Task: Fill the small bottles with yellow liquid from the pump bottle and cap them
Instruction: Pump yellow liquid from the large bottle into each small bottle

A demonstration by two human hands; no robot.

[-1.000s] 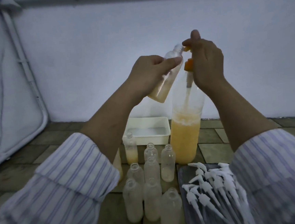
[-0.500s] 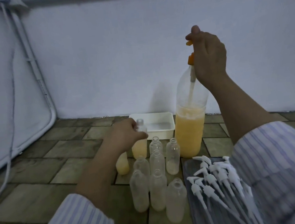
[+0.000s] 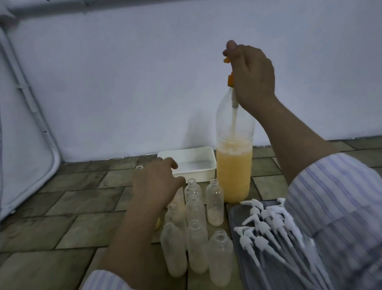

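right hand (image 3: 252, 74) raised, gripping orange pump (image 3: 230, 80) atop pump bottle (image 3: 235, 168); left hand (image 3: 156, 186) low, fingers loosely spread over small bottles (image 3: 196, 232). tiled floor (image 3: 60, 216), pale wall (image 3: 133, 80).

White tub (image 3: 201, 172) on tiled floor (image 3: 75, 201) (pale wall (image 3: 133, 80) behind)

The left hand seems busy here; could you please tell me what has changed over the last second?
The left hand brought the part-filled small bottle down from the pump spout, set it among the small bottles on the floor and let go; it now hovers open. The right hand kept gripping the pump bottle head.
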